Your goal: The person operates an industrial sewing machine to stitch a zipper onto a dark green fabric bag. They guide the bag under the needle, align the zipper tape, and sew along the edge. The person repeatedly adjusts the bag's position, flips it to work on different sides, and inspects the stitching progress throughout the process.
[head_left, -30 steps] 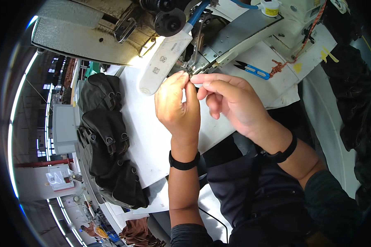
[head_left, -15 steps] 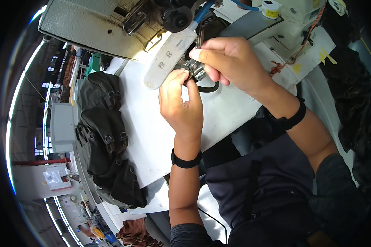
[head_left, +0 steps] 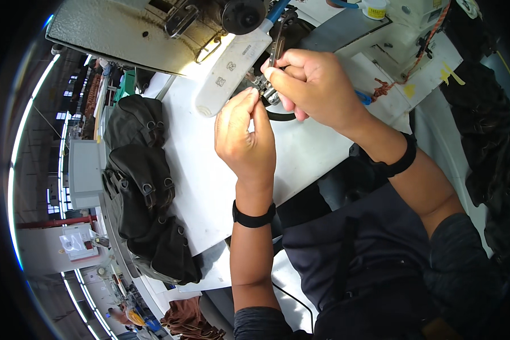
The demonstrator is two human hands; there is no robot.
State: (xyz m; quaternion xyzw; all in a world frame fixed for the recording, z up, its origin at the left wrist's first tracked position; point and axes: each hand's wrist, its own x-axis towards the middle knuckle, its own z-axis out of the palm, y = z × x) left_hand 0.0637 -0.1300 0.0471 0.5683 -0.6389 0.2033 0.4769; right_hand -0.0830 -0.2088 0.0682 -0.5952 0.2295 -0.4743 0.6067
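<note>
My left hand point(head_left: 245, 133) is closed in a pinch beside the metal parts of a sewing machine point(head_left: 124, 37). What its fingertips hold, if anything, is too small to make out. To its right, my right hand point(head_left: 317, 88) is also closed, thumb against forefinger, near a slim upright metal piece point(head_left: 276, 51). Whether those fingers grip that piece or something finer, I cannot tell. Between the hands lie small shiny metal parts point(head_left: 271, 95) and the curve of a dark strip point(head_left: 280, 117). A pale rounded cover point(head_left: 224, 79) slants just above my left fingertips.
Dark bags with metal rings point(head_left: 141, 175) are heaped along the left of the white table point(head_left: 209, 209). A small white tub point(head_left: 374, 8) stands at the top right. Near my right wrist are an orange cord point(head_left: 382, 89) and a blue item point(head_left: 362, 97). Brown material point(head_left: 190, 320) lies lower left.
Both hands have shifted slightly up and left, still pinched close together. The machine also sits slightly higher in view. A blue item now shows beside my right wrist.
</note>
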